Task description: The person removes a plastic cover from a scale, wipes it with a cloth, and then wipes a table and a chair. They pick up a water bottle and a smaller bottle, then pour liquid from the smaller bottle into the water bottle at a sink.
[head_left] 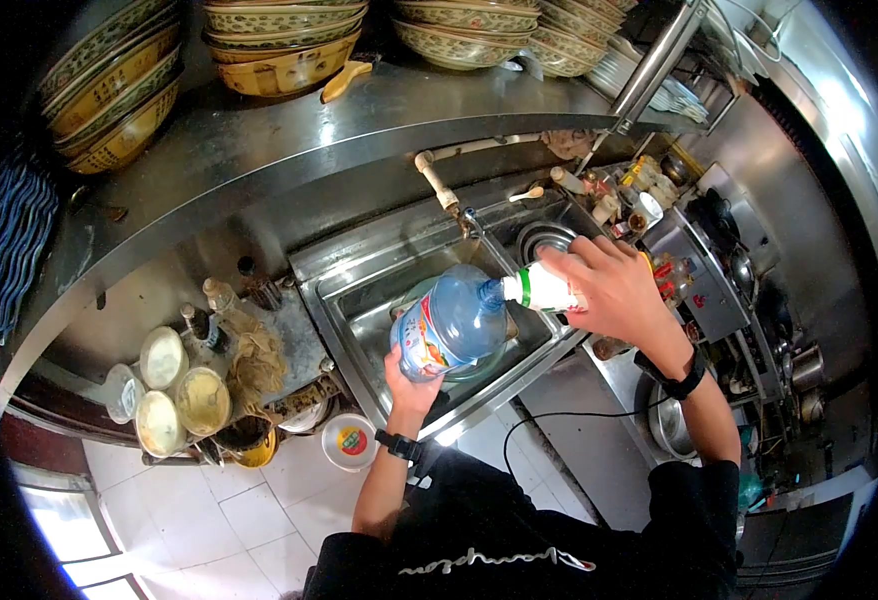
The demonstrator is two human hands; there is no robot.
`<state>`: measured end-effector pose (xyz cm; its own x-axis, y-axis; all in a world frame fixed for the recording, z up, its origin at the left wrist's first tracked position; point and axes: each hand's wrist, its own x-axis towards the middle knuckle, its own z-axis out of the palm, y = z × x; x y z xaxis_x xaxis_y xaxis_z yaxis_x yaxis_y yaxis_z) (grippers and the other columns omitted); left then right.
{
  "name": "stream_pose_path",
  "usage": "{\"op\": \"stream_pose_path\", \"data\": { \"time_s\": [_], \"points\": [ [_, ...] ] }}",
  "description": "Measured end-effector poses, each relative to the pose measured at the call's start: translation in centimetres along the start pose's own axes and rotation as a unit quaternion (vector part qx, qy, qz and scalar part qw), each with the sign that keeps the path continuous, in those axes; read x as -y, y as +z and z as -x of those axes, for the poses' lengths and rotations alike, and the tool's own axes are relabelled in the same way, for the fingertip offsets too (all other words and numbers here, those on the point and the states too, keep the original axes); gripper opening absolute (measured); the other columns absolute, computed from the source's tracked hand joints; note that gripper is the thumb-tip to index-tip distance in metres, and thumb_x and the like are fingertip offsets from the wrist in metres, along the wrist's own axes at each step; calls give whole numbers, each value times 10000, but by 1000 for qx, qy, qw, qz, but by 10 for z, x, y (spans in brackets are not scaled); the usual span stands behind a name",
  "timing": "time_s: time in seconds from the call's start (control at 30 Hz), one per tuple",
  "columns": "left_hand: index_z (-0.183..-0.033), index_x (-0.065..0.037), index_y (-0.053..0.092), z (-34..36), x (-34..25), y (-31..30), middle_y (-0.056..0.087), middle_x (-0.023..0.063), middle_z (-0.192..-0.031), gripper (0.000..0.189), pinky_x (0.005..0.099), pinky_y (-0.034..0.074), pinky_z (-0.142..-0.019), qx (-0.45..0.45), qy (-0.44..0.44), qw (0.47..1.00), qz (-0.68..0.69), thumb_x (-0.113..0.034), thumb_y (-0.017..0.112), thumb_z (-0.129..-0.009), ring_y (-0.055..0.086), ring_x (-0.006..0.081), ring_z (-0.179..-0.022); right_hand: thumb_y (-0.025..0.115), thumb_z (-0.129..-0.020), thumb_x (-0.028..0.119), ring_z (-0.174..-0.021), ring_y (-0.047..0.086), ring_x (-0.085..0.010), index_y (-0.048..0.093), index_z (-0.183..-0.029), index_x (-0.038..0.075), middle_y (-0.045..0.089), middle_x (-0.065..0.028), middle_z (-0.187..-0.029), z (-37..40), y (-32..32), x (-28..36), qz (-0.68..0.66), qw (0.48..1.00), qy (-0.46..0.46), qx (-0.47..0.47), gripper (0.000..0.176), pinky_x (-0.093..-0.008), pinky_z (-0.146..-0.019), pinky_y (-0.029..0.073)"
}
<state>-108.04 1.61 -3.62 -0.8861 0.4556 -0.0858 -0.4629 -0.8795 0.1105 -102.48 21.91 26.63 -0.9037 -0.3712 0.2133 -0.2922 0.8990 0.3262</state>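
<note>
Over the steel sink point(331, 300), my left hand point(411, 385) grips a large clear-blue plastic bottle point(449, 325) low on its labelled side. The bottle is tilted, its neck pointing right. My right hand point(604, 280) is wrapped round a white bottle with a green band point(549, 288), held sideways. Its mouth meets the neck of the blue bottle. Partly hidden behind the blue bottle, a round glassy rim shows in the basin. A faucet point(464, 220) rises just beyond both bottles.
Stacked patterned bowls point(284, 45) and a wooden spoon point(346, 80) rest on the steel shelf point(379, 105) above. Left of the sink are tubs point(203, 400) and small bottles point(221, 295). Jars and a stove side point(709, 280) crowd the right. A white bucket point(349, 442) stands below left.
</note>
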Motion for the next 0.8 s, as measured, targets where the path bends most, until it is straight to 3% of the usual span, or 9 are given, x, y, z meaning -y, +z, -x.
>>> {"op": "stream_pose_path", "data": {
  "time_s": [0.13, 0.23, 0.8],
  "points": [
    [-1416, -90, 398, -2, 0, -4, 486, 120, -1392, 776, 512, 369, -1094, -1, -6, 1000, 14, -455, 657, -783, 460, 301, -1293, 770, -608, 195, -928, 597, -257, 515, -1308, 222, 536, -44, -992, 0, 1, 0, -1, 1000, -1, -1, 746, -383, -753, 492],
    [-1419, -245, 434, -3, -1, -8, 505, 62, -1388, 663, 460, 414, -1054, 18, -36, 996, 74, -365, 649, -803, 502, 268, -1256, 777, -604, 195, -928, 594, -258, 516, -1309, 224, 539, -42, -996, -1, -1, 0, -1, 1000, -2, -1, 752, -382, -747, 491],
    [-1430, -243, 418, -1, -3, -1, 494, 67, -1392, 685, 457, 400, -1064, 13, -17, 999, 47, -368, 652, -799, 484, 263, -1273, 776, -611, 190, -921, 596, -255, 527, -1302, 232, 541, -39, -986, -5, 2, -2, 1, 1000, -7, -6, 736, -378, -740, 492]
  ]
}}
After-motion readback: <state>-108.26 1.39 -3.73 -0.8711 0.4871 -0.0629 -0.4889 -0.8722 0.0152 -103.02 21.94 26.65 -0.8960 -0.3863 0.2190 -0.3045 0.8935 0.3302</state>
